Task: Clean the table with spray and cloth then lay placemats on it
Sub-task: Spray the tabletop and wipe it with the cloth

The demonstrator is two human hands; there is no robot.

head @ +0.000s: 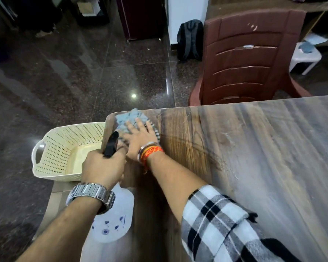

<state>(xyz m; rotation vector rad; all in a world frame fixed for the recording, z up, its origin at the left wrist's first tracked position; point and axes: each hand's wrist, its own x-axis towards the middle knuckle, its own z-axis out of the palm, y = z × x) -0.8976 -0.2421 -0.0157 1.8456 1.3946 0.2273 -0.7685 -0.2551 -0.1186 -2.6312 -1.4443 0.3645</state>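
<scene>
My right hand (138,138) lies flat, fingers spread, on a grey-blue cloth (130,118) at the far left corner of the wooden table (254,148). My left hand (104,168) grips a white spray bottle (116,218) by its neck; the black trigger head (111,144) sticks up above the knuckles and points toward the cloth. The bottle's body hangs below my wrist, over the table's left edge. No placemats are in view.
A cream perforated basket (64,148) sits on a lower surface just left of the table, beside my left hand. A brown plastic chair (248,59) stands at the table's far side. A black backpack (190,39) and a white stool (305,57) are on the dark tiled floor.
</scene>
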